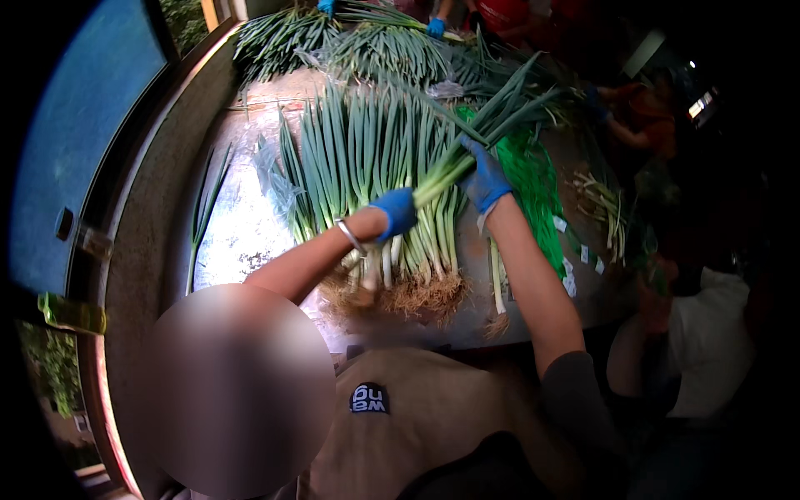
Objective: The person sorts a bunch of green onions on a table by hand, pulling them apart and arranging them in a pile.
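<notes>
My left hand (398, 214), in a blue glove, is closed around the pale lower stalks of a bunch of green onions (447, 172). Higher up, my blue-gloved right hand (484, 175) grips the same bunch where the leaves begin. The bunch slants up to the right, its green tops reaching past my right hand. Beneath it, a wide row of green onions (356, 147) lies side by side, leaves away from me and brown roots (428, 294) towards me. The root end near my left forearm is blurred.
A green mesh bag (531, 181) with white tags lies to the right. Single onions lie on the metal table (234, 219) at left (203, 212) and right (497, 281). Clear plastic (275, 178) edges the row. More onion piles (387, 53) and co-workers' gloved hands (436, 27) are beyond.
</notes>
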The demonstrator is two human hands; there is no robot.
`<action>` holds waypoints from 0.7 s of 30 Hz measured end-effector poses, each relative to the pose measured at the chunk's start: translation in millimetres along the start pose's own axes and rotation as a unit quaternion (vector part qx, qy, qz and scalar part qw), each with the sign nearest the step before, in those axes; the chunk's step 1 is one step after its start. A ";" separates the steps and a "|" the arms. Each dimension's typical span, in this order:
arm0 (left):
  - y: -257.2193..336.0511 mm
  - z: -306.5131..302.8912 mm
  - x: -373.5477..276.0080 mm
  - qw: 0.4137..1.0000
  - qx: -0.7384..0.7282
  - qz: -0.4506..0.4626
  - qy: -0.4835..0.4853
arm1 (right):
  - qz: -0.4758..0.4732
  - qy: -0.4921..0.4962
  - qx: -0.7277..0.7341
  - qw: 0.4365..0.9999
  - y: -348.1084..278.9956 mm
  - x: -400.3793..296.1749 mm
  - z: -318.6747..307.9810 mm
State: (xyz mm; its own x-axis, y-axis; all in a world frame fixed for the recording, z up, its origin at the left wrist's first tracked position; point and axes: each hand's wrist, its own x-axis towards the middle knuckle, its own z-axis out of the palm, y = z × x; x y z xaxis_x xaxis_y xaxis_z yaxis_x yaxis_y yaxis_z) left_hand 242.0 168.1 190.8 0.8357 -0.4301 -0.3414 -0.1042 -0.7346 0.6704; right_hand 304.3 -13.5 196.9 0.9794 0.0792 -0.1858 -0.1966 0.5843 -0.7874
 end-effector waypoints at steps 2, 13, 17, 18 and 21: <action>-17.7 -23.3 -20.3 0.991 0.128 -0.022 0.040 | 0.030 -0.029 0.088 0.995 8.1 -4.2 -9.1; -172.4 36.4 -79.7 0.962 0.183 -0.050 0.195 | 0.107 -0.061 0.035 0.992 79.8 -53.3 -86.9; -184.9 48.0 -74.0 0.954 0.188 -0.044 0.231 | 0.105 -0.017 0.014 0.994 63.2 -65.5 -125.3; -188.1 48.7 -73.3 0.953 0.186 -0.044 0.237 | 0.113 -0.006 0.023 0.993 52.5 -69.5 -127.5; -189.7 48.6 -73.1 0.945 0.202 -0.028 0.256 | 0.178 0.074 -0.154 0.969 25.5 -73.2 -146.8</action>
State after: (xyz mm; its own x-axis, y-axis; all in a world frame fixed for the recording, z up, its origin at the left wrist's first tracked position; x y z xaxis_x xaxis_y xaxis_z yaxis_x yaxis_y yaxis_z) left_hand 174.5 313.3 56.6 0.9865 -0.1506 0.0650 -0.1635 -0.9335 0.3191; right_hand 220.8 -123.0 104.1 0.8338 0.1013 -0.5427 -0.5480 0.2709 -0.7914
